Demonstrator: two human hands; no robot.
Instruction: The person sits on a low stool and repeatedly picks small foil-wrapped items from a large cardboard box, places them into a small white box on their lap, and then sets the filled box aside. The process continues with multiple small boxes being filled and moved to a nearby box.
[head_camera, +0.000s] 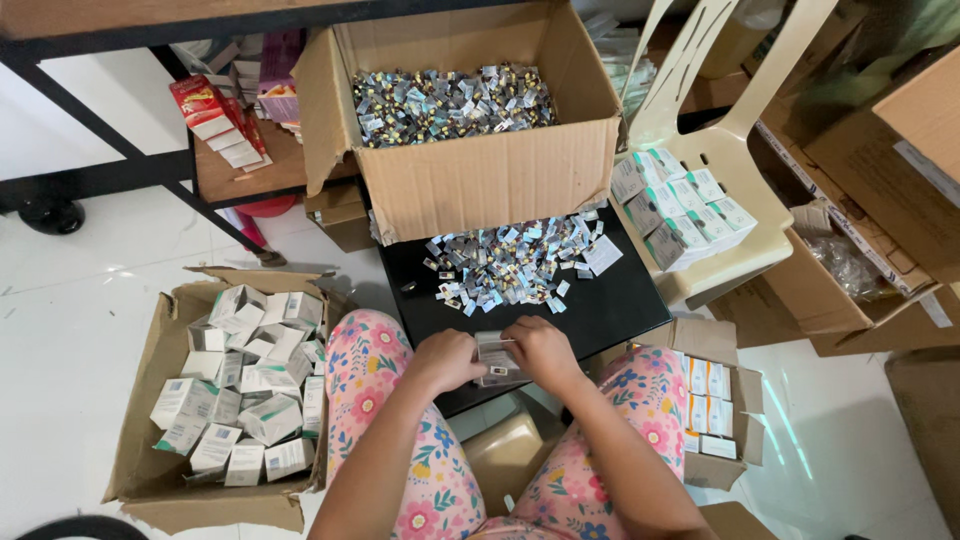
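Note:
Both my hands meet over the near edge of a black tabletop (610, 300). My left hand (447, 358) and my right hand (541, 350) grip a small grey-and-white carton (496, 358) between them. Just beyond them a heap of small silvery foil packets (515, 262) lies spread on the black top. A big open cardboard box (480, 175) full of the same packets (450, 102) stands at the far end of the top. My knees in pink floral trousers sit under my arms.
An open cardboard box (140, 420) of empty small white cartons sits on the floor at my left. A smaller box (745, 400) of closed cartons is at my right. A cream plastic chair (740, 255) carries stacked cartons (680, 205). More boxes crowd the right side; a shelf stands behind.

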